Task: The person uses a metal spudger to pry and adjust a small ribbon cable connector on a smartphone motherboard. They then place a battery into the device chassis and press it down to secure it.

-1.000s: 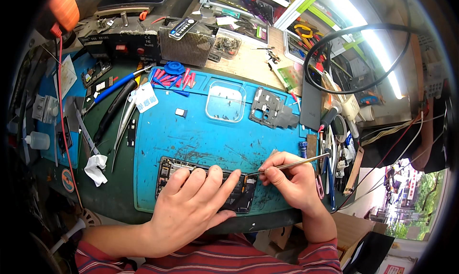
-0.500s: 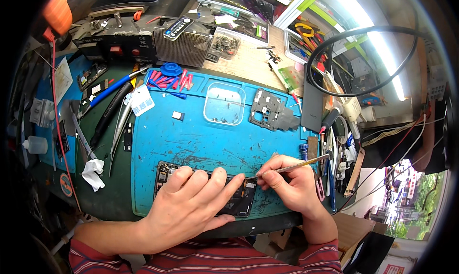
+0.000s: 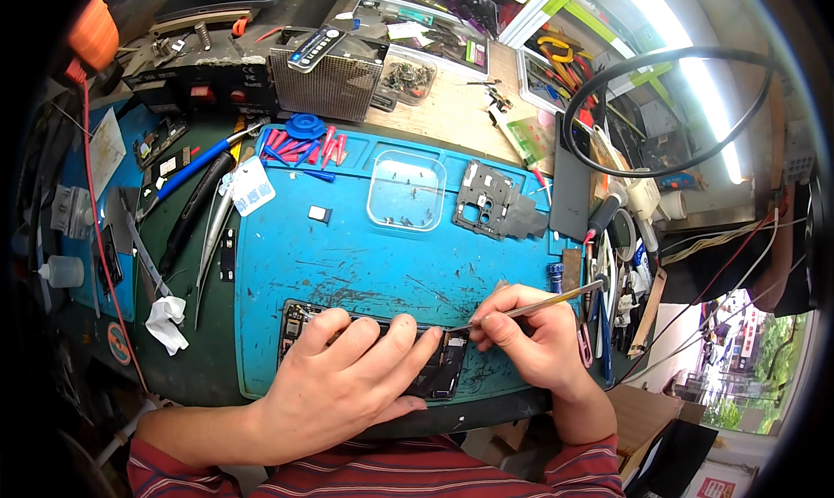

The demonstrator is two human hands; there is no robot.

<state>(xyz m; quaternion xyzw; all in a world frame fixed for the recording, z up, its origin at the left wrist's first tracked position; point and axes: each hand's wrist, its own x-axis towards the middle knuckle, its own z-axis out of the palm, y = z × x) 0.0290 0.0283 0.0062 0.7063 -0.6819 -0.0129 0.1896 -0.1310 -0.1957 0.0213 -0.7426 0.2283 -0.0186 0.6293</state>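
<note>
An opened phone [image 3: 444, 372], its dark inner frame and parts showing, lies sideways near the mat's front edge. My left hand [image 3: 349, 372] is laid across it, fingers over the far side and thumb at the near edge, holding it and hiding much of its middle. Pinched between the thumb and fingers of my right hand [image 3: 521, 333] is a thin metal pry tool [image 3: 556, 300]. Its tip meets the phone's far edge at the right, close to my left index fingertip. Whether the tip is under a part cannot be made out.
On the blue mat [image 3: 365, 263] are a clear tray of small screws [image 3: 406, 190], a removed phone cover plate [image 3: 488, 200] and a small silver-and-black part [image 3: 320, 213]. Pink and blue pointed pieces [image 3: 304, 146] lie behind. Tweezers [image 3: 214, 237] lie left; tools crowd the right.
Both hands keep nearly the same place on the phone. The pry tool's tip has shifted slightly at the phone's edge. The whole view has moved a little.
</note>
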